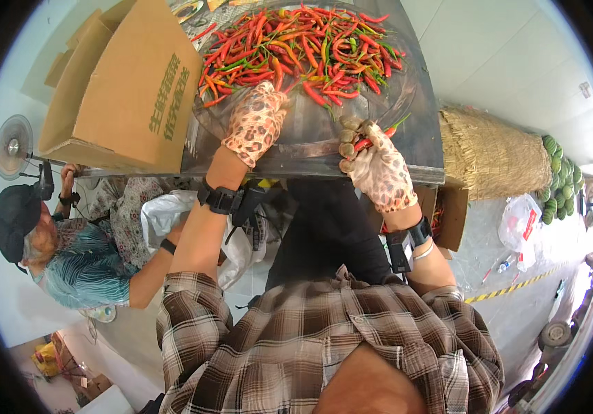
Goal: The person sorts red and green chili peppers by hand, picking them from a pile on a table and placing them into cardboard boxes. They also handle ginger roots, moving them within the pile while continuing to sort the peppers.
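A heap of chili peppers (pixel 322 46), mostly red with some orange and green ones, lies spread over a dark tabletop (pixel 307 132). My left hand (pixel 259 121), in a leopard-print glove, reaches to the heap's near edge. Its fingertips meet an orange-red chili (pixel 277 72); the back of the glove hides whether they grip it. My right hand (pixel 379 165) wears a matching glove with soiled fingertips and is turned palm up near the table's front edge. Across its curled fingers it holds one red chili (pixel 390 131), whose green stem points away to the right.
A large cardboard box (pixel 125 88) with printed writing stands left on the table. Another person (pixel 84 259) works at left beside a white sack (pixel 164 209). Under the table's right end is a carton (pixel 454 215) with red chilies. Straw matting (pixel 493 152) and watermelons (pixel 560 176) lie farther right.
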A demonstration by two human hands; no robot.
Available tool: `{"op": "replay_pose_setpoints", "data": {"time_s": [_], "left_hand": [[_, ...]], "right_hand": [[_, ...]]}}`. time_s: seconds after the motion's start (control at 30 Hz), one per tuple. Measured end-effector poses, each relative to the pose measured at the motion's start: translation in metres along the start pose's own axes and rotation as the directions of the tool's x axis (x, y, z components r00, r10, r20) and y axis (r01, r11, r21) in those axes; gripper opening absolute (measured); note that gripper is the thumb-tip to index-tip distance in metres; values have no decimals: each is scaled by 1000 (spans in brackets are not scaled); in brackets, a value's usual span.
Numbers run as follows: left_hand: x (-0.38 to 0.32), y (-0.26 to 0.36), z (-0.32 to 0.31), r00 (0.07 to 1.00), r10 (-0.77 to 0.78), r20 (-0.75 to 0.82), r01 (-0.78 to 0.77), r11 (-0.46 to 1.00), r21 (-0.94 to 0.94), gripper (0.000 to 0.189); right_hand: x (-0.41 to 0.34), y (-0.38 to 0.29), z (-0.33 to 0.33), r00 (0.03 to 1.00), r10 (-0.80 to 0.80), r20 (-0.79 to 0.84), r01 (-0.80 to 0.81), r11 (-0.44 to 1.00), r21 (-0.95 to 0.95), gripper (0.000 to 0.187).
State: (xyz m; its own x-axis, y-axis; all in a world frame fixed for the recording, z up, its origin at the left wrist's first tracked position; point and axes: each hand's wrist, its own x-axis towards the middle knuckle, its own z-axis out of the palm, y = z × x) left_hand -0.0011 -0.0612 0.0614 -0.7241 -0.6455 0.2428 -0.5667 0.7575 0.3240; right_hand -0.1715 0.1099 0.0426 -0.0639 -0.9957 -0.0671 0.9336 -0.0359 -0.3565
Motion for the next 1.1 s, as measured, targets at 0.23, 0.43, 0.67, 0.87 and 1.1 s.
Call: {"op": "replay_pose_setpoints", "data": {"time_s": [0.23, 0.43, 0.67, 0.87, 1.1], "left_hand": [[-16, 51, -20, 959, 148, -242, -208, 947, -246, 18], [-23, 98, -13, 999, 15, -33, -28, 908, -418, 22], [-26, 87, -22, 980, 22, -200, -140, 790, -597, 22], [-16, -31, -34, 852, -254, -459, 110, 942, -316, 25], [5, -91, -24, 874, -263, -409, 289, 957, 2, 33]], "right_hand": [[0, 10, 10, 999, -35, -33, 31, 994, -107, 38], [4, 7, 7, 998, -18, 57, 25, 993, -119, 35], [2, 6, -4, 998, -58, 7, 58, 998, 15, 20], [-4, 4, 7, 998, -38, -42, 38, 999, 1, 19], [0, 4, 11, 1000, -20, -2, 20, 1000, -3, 25]]}}
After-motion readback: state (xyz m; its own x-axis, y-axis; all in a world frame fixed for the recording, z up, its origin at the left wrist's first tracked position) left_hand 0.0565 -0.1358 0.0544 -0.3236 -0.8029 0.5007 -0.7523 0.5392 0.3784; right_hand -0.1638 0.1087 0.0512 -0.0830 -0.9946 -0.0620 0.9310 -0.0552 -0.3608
